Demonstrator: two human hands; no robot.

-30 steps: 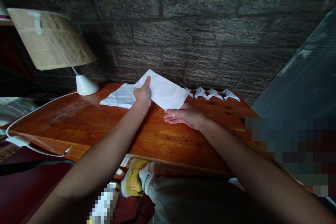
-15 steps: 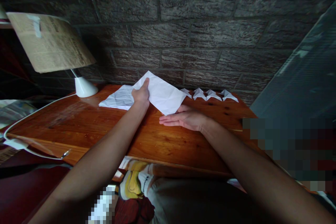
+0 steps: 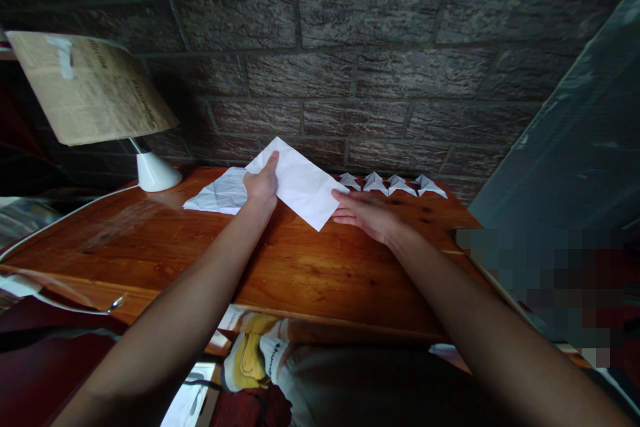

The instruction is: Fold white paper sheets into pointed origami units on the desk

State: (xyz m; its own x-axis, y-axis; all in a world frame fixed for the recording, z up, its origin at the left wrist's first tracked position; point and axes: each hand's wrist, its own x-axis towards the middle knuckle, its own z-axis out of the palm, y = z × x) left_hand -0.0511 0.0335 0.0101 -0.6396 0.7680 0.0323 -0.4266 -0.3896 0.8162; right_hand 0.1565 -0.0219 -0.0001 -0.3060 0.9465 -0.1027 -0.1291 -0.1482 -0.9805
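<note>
A white sheet of paper (image 3: 300, 183) is lifted off a wooden table (image 3: 300, 267) near the brick wall. My left hand (image 3: 261, 185) grips its left side, thumb on top. My right hand (image 3: 364, 211) lies palm down beside the sheet's lower right edge, fingers stretched out and touching the paper. A crumpled white sheet (image 3: 217, 192) lies flat on the table just left of my left hand.
Several small folded white paper shapes (image 3: 395, 183) stand in a row at the back right of the table. A white lamp (image 3: 153, 172) with a newspaper shade (image 3: 90, 90) stands back left; its cable runs along the left edge. Brick wall behind.
My right hand turned from palm up under the sheet to palm down at its right edge. The left hand kept its grip on the sheet.
</note>
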